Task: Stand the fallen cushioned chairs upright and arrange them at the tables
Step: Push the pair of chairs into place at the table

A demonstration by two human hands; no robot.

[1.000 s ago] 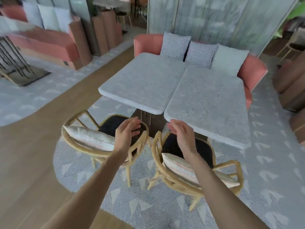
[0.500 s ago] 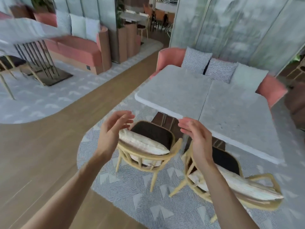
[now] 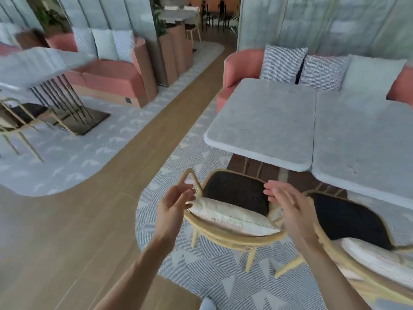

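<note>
Wood floor (image 3: 67, 231) runs from 7 o'clock up to 12; patterned rug (image 3: 201, 276) covers the lower centre and right. Pink sofa (image 3: 241, 63) with three pillows sits at 1 o'clock, behind two grey tables pushed edge to edge: left table (image 3: 263, 121) and right table (image 3: 366, 139). A second pink sofa (image 3: 111, 79) is at 10 o'clock, with another table (image 3: 33, 63) blurred in front of it.

Near chair (image 3: 234, 220), at 6 o'clock of the left table, stands upright on the rug: dark seat, pale cushion against the backrest, seat facing the table. Second chair (image 3: 348, 231), at 4 o'clock, is also upright, just beside the first, facing the right table.

Left hand (image 3: 174, 204) fingers apart, empty, just beside the near chair's left arm. Right hand (image 3: 288, 206) open, fingers spread, over the chair's right arm; contact unclear.
</note>
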